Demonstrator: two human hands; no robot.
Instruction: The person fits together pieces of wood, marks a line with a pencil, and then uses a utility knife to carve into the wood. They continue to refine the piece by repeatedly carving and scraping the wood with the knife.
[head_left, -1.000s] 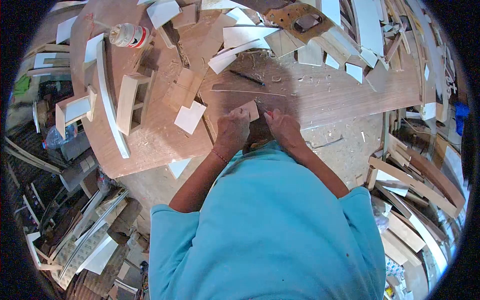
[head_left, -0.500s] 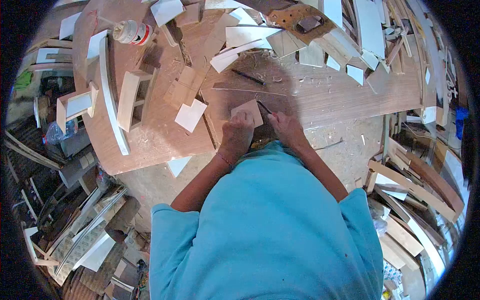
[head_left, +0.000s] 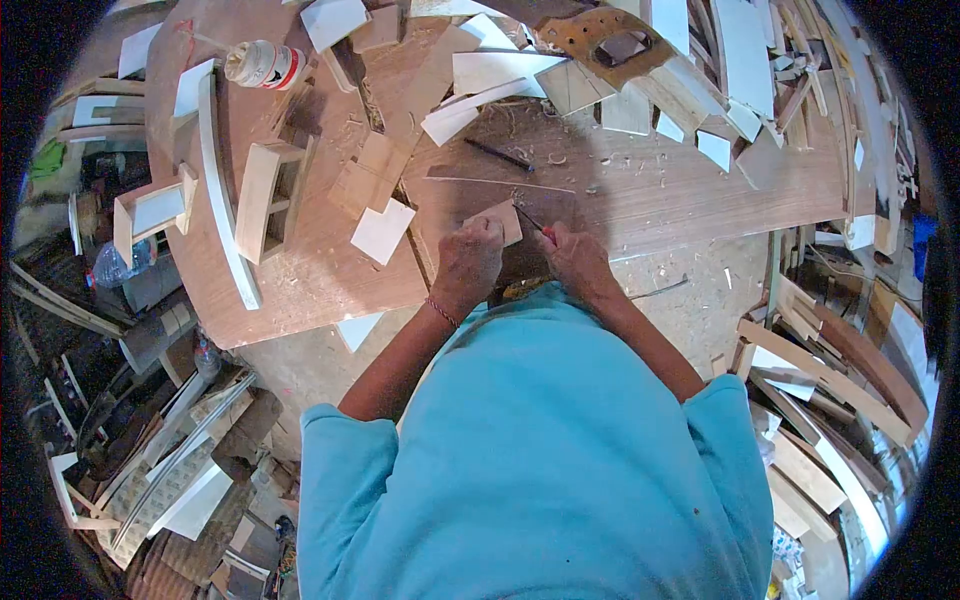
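My left hand (head_left: 472, 265) is closed on a small flat piece of wood (head_left: 509, 220) near the table's front edge. In my right hand (head_left: 580, 262) is a slim knife (head_left: 548, 234) with some red on its handle. Its dark blade meets the right edge of the wood piece; my fingers hide most of the handle. Just beyond my hands lie a thin wood strip (head_left: 500, 184) and a dark, pen-like tool (head_left: 498, 154). To the left of my left hand is a notched white-faced piece (head_left: 383, 233).
A white jar (head_left: 264, 65) with a red-marked label stands at the back left. Nearby are a curved white strip (head_left: 222, 190) and a small wooden frame (head_left: 267, 200). Offcuts and a brown panel with holes (head_left: 600, 45) crowd the back. Wood scraps (head_left: 820, 380) pile up at right.
The wood piece has turned slightly in my left hand and shows less of its face. My right hand has rolled a little, and the knife's red part now shows.
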